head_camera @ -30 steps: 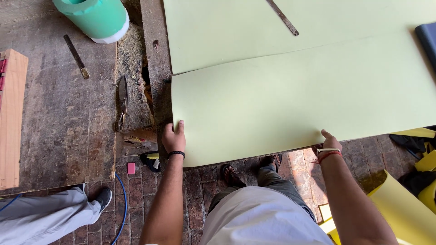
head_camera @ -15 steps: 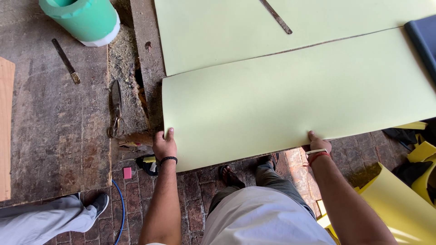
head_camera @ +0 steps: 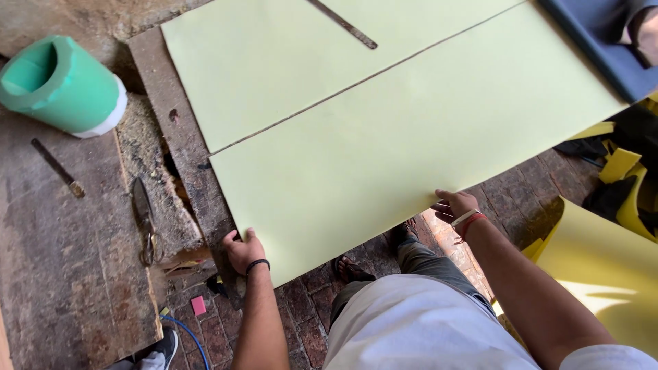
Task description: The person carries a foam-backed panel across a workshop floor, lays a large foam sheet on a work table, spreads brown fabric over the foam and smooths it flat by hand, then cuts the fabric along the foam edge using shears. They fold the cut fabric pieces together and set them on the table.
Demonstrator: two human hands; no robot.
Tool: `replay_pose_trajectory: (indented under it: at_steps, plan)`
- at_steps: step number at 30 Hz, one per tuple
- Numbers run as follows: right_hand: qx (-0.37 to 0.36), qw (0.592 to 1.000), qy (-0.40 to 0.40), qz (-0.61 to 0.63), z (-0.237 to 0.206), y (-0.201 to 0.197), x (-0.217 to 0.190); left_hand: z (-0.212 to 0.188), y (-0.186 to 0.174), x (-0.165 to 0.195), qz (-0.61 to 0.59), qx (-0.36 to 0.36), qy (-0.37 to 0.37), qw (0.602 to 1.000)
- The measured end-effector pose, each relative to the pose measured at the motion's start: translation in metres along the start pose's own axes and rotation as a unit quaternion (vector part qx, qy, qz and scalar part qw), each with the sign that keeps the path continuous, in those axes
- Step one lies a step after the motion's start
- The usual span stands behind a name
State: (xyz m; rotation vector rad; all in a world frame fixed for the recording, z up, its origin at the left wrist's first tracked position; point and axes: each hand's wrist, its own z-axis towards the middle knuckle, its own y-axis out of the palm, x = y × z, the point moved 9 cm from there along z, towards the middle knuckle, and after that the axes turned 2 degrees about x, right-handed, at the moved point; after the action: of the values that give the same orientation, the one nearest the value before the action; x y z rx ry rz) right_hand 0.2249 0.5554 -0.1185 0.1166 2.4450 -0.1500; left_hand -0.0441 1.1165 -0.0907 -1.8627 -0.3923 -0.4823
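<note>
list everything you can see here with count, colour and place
near sheet: 1, pale yellow-green, on the bench, overhanging its near edge
far sheet: 1, pale yellow-green, behind the near one
ruler: 1, dark metal, on the far sheet
roll: 1, green, top left on its side
scissors: 1, dark, on the bench at left
blade: 1, dark, far left
bench: 1, worn brown wood
yellow sheets: several, yellow, on the floor at right
left hand: at the near sheet's left corner
right hand: under the near sheet's near edge
</note>
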Motion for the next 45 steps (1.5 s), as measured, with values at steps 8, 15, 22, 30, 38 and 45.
replay_pose_trajectory:
  at_steps: [8, 15, 22, 30, 38, 45]
  plan:
    - [0.030, 0.998, 0.045, -0.041, 0.039, -0.065, -0.018, -0.060, 0.040, 0.067, 0.159, 0.040, 0.163, 0.973]
    - [0.050, 0.998, 0.039, 0.017, 0.073, -0.165, -0.068, -0.208, 0.202, 0.191, 0.221, -0.108, 0.303, 0.921]
    - [0.070, 0.987, 0.037, 0.138, 0.102, -0.331, -0.049, -0.381, 0.356, 0.294, 0.271, -0.221, 0.456, 0.818]
    - [0.200, 0.931, 0.023, 0.303, 0.072, -0.480, 0.037, -0.571, 0.475, 0.338, 0.295, -0.306, 0.629, 0.651]
    - [0.307, 0.846, 0.078, 0.428, -0.009, -0.487, 0.151, -0.709, 0.533, 0.342, 0.328, -0.343, 0.719, 0.508]
    - [0.444, 0.723, 0.064, 0.525, -0.101, -0.468, 0.224, -0.788, 0.568, 0.321, 0.290, -0.429, 0.724, 0.456]
